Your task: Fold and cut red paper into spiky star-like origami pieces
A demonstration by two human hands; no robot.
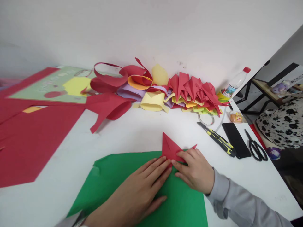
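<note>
A piece of folded red paper point(171, 148) with pointed tips lies at the far edge of a green sheet point(187, 201). My left hand point(142, 186) reaches across the green sheet, fingers stretched out flat, their tips touching the near left edge of the red paper. From the right, my right hand point(195, 168) has its fingers bent against the red paper's lower right side, pressing it. Both hands' fingertips almost meet at the paper's bottom corner, and they hide part of its near edge.
Red, yellow and purple paper shapes point(151, 101) and folded red pieces point(187, 86) line the wall. Red sheets point(47, 142) lie left. To the right are a tape roll point(206, 114), a utility knife point(219, 140), a black phone point(236, 140), scissors point(257, 148) and a bottle point(233, 85).
</note>
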